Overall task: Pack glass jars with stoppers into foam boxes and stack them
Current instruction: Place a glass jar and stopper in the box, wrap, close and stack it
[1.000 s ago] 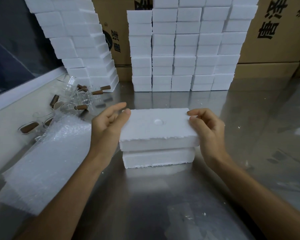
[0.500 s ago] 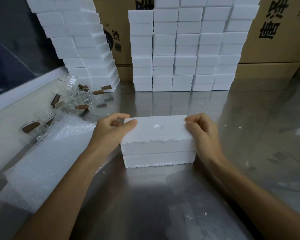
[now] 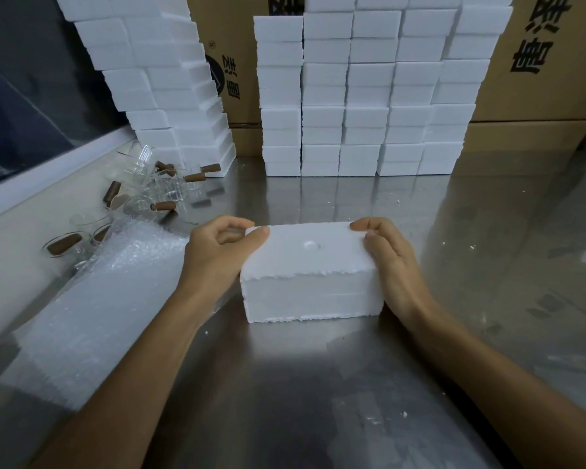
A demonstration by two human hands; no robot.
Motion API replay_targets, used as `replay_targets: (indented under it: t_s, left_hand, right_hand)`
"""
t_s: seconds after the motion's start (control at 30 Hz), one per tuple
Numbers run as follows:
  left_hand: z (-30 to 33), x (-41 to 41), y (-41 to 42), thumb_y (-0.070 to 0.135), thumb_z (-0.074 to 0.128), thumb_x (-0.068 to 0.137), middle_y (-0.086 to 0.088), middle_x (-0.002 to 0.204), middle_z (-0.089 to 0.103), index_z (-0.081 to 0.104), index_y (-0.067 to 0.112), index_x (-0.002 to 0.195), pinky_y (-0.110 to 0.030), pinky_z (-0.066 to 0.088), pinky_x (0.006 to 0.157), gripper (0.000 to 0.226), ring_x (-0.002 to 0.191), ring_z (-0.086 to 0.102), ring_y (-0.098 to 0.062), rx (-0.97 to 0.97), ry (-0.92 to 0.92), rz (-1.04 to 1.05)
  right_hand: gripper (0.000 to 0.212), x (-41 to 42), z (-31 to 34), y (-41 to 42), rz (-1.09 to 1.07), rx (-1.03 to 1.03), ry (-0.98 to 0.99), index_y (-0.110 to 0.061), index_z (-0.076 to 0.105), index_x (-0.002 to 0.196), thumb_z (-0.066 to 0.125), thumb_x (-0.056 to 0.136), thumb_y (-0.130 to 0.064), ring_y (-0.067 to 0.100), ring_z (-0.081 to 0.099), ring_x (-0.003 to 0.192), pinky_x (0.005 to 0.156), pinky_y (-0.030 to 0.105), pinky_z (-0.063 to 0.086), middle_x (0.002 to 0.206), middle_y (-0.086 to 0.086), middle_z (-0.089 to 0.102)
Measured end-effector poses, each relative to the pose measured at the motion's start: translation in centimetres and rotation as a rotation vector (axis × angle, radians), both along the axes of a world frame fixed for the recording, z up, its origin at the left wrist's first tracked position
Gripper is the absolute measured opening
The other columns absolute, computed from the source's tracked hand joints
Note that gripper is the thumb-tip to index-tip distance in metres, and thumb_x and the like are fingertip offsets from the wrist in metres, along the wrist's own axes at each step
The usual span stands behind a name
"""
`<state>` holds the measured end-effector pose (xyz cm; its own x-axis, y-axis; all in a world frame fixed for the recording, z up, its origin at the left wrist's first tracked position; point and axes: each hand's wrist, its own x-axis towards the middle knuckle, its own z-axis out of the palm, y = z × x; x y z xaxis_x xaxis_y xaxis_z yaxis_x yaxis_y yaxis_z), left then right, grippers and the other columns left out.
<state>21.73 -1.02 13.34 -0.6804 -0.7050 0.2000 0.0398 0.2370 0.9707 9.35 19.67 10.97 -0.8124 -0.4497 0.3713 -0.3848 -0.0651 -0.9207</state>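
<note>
A white foam box (image 3: 310,286) stands on the steel table (image 3: 318,384) in front of me, its lid seated flush on the lower half, with a small round dimple on top. My left hand (image 3: 217,255) grips the lid's left end, thumb on top and fingers curled round the side. My right hand (image 3: 386,258) grips the right end the same way. Whatever is inside the box is hidden. Clear glass jars with brown cork stoppers (image 3: 156,194) lie in a heap at the left.
Stacked foam boxes (image 3: 362,96) rise in columns at the back, with a leaning stack (image 3: 159,82) at the back left. Cardboard cartons (image 3: 538,62) stand behind them. A bubble-wrap sheet (image 3: 92,299) lies on the left, over part of the jars.
The lid, held raised above the lower half a second ago, has come down and now sits closed on it. Both hands lowered with it.
</note>
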Motion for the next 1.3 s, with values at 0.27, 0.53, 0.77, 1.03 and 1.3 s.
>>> replay_targets:
  t_s: [0.27,0.53,0.77,1.03,1.3]
  left_hand:
    - [0.1,0.1,0.0,0.035,0.084,0.075,0.006,0.082,0.076,0.073,0.025,0.086,-0.033,0.057,0.070,0.019,0.076,0.073,-0.009,-0.024,-0.004,0.005]
    - [-0.3,-0.2,-0.1,0.048,0.086,0.059,0.003,0.087,0.077,0.077,0.027,0.087,-0.042,0.060,0.081,0.036,0.086,0.074,-0.019,0.058,0.026,-0.003]
    - [-0.3,-0.3,0.0,0.043,0.084,0.063,0.001,0.081,0.077,0.074,0.026,0.082,-0.041,0.059,0.071,0.028,0.078,0.075,-0.020,0.060,-0.002,-0.010]
    - [0.4,0.5,-0.1,0.069,0.074,0.057,0.010,0.076,0.074,0.074,0.028,0.074,-0.026,0.048,0.061,0.045,0.071,0.070,-0.009,-0.039,-0.171,0.070]
    - [0.8,0.9,0.4,0.071,0.079,0.048,-0.004,0.059,0.068,0.061,0.005,0.056,-0.033,0.049,0.056,0.068,0.061,0.068,-0.026,0.086,-0.219,0.128]
  right_hand:
    - [0.022,0.2,-0.1,0.2,0.000,0.033,0.013,-0.034,0.061,0.099,0.042,0.089,-0.036,-0.004,0.053,0.079,0.065,0.005,0.039,0.090,-0.023,0.061]
    - [0.020,0.7,-0.1,0.6,-0.010,0.034,0.033,-0.035,0.059,0.099,0.042,0.088,-0.037,-0.011,0.054,0.075,0.062,0.003,0.039,0.086,-0.029,0.061]
    - [0.021,0.5,0.2,0.3,0.008,0.029,0.027,-0.030,0.060,0.098,0.042,0.088,-0.034,-0.005,0.054,0.080,0.067,0.006,0.040,0.092,-0.024,0.062]
    - [0.072,-0.8,0.8,3.3,0.372,0.277,0.004,-0.047,0.046,0.124,0.082,0.062,-0.049,-0.003,0.059,0.109,0.083,0.016,0.051,0.119,-0.029,0.056]
    - [0.085,-1.7,1.6,4.5,0.443,0.363,0.046,-0.046,0.049,0.129,0.093,0.061,-0.021,0.002,0.058,0.115,0.084,0.019,0.052,0.129,-0.022,0.054]
